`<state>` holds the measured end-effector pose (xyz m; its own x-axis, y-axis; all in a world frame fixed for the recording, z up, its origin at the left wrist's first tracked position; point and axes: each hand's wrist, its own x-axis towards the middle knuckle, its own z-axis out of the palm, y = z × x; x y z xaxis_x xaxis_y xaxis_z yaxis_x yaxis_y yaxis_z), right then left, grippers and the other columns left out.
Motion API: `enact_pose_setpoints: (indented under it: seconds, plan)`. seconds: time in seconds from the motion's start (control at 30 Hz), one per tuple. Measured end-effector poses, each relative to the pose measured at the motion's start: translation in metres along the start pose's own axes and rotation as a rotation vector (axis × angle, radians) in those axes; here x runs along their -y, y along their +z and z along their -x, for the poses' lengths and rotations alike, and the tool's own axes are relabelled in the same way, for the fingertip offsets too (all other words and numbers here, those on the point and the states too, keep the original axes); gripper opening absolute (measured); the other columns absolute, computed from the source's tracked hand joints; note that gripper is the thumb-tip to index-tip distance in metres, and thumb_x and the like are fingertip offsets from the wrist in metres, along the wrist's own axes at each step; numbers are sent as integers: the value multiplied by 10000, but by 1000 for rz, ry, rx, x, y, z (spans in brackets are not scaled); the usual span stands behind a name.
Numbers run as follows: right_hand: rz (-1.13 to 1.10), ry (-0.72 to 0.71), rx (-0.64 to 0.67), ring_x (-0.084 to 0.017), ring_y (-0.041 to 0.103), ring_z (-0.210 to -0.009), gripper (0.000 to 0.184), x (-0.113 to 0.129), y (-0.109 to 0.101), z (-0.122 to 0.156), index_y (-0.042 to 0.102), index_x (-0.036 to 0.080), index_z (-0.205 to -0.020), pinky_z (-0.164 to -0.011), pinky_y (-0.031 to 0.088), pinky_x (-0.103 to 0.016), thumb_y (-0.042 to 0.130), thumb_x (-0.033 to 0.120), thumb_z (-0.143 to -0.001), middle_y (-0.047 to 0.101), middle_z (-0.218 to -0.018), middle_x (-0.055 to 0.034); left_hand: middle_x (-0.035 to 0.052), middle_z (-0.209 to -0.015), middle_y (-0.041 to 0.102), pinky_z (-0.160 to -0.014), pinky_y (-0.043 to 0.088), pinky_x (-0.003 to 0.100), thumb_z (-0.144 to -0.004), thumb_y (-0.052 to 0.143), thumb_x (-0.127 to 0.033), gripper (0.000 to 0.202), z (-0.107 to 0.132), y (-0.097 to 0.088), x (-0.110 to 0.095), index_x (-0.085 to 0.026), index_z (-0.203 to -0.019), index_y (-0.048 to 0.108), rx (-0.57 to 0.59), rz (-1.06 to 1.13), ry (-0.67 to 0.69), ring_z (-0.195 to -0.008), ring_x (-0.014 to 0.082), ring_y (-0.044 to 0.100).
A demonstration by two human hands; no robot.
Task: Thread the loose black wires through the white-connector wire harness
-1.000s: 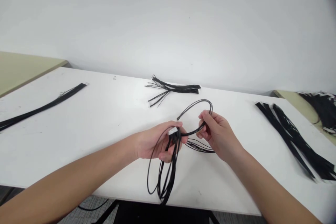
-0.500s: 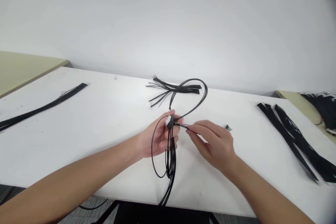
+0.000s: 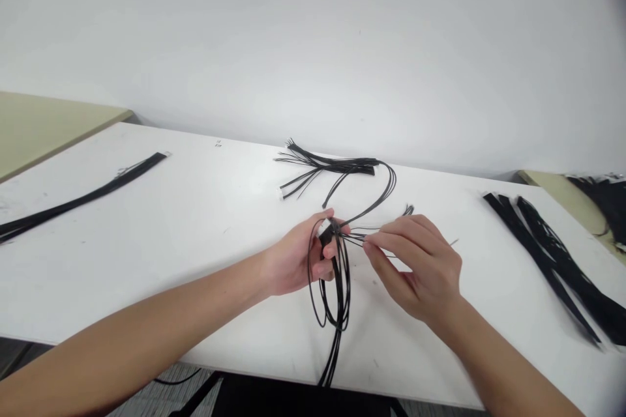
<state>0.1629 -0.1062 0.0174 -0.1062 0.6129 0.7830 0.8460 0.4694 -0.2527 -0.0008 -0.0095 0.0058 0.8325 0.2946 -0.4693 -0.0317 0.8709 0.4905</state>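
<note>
My left hand [image 3: 303, 254] is closed around a black wire harness [image 3: 341, 293] near its white connector [image 3: 324, 229]. Loops of thin black wire hang below the fingers and trail past the table's front edge, while another loop arcs up behind the hand. On the right, my right hand [image 3: 415, 264] pinches several thin wires [image 3: 358, 236] of the same harness between thumb and fingers, drawn out sideways from the connector end. Some wire ends [image 3: 409, 210] stick out beyond the right hand. The exact grip inside the left palm is hidden.
Behind the hands, a bundle of black wires [image 3: 337, 163] with white connectors lies on the white table [image 3: 195, 221]. A long black cable strip [image 3: 98, 194] lies at left, and several more flat cables [image 3: 552, 260] at right. Yellowish tables [image 3: 49, 124] adjoin both sides; the right one holds dark cables [image 3: 604, 202].
Both hands have shifted slightly right, the right hand more. The wires between them are longer and more fanned out. The upper loop has tilted lower and to the right.
</note>
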Motion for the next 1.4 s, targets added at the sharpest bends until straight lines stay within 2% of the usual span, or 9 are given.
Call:
enact_pose_setpoints:
  seconds: [0.13, 0.3, 0.43, 0.63, 0.73, 0.83, 0.93, 1.27, 1.4]
  plan:
    - [-107, 141, 58, -107, 479, -565, 156, 2, -6, 0, 632, 194, -852, -534, 427, -257, 636, 66, -762, 581, -619, 7, -62, -415, 420, -339, 302, 174, -909, 415, -431, 348, 1, 5, -2, -155, -761, 565, -45, -52, -34, -282, 59, 355]
    - [-1029, 828, 378, -75, 444, -401, 182, -7, -29, -9, 666, 227, -952, -357, 375, -200, 495, 262, -901, 520, -550, 30, -50, -421, 429, -329, 266, 155, -902, 410, -389, 340, 5, 10, -5, -139, -716, 546, -112, -142, -88, -293, 52, 354]
    - [-1353, 908, 261, -122, 618, -576, 186, -15, -37, -15, 710, 277, -965, -437, 497, -214, 631, 273, -797, 670, -773, -25, -47, -414, 435, -343, 274, 167, -887, 430, -431, 363, 6, 13, -5, -138, -701, 537, -156, -216, -119, -295, 58, 355]
    - [-1388, 965, -159, -64, 570, -664, 177, -11, -18, -13, 698, 270, -764, -663, 538, -182, 651, 435, -807, 531, -725, 31, -16, -439, 506, -392, 322, 206, -892, 423, -494, 432, 0, 5, -1, -137, -678, 539, -149, -406, 4, -307, 76, 401]
    - [-1322, 1015, -283, -44, 550, -656, 166, -10, -16, -13, 692, 324, -929, -689, 530, -163, 683, 410, -787, 512, -725, 53, -7, -447, 520, -402, 308, 202, -907, 369, -534, 491, -1, 1, 0, -133, -686, 546, -87, -488, 30, -315, 79, 434]
    - [-1215, 1012, -259, -32, 429, -454, 300, -9, -19, -13, 641, 366, -1091, -471, 458, -156, 681, 350, -795, 464, -615, 79, 3, -488, 551, -392, 295, 199, -909, 344, -558, 509, -1, -1, 0, -136, -708, 546, -26, -549, 34, -336, 90, 481]
    - [-1081, 960, -215, -39, 344, -369, 193, -9, -19, -10, 680, 322, -1007, -368, 358, -200, 646, 324, -817, 465, -557, 74, 13, -505, 575, -405, 353, 211, -908, 330, -574, 520, 0, -4, -1, -140, -719, 544, 34, -590, 30, -354, 104, 511]
    - [-961, 937, -172, -42, 256, -364, 83, -14, -18, -6, 678, 226, -829, -327, 257, -195, 603, 192, -816, 363, -490, 71, 24, -482, 575, -385, 374, 214, -862, 300, -666, 567, 1, -10, -4, -161, -726, 519, 202, -516, 61, -330, 120, 511]
    - [-739, 796, -134, -60, 273, -411, 47, -12, -16, -5, 701, 221, -757, -378, 259, -215, 662, 199, -771, 293, -460, 71, 37, -503, 588, -382, 383, 205, -890, 251, -637, 567, 1, -11, -4, -168, -761, 542, 246, -455, 45, -347, 119, 516]
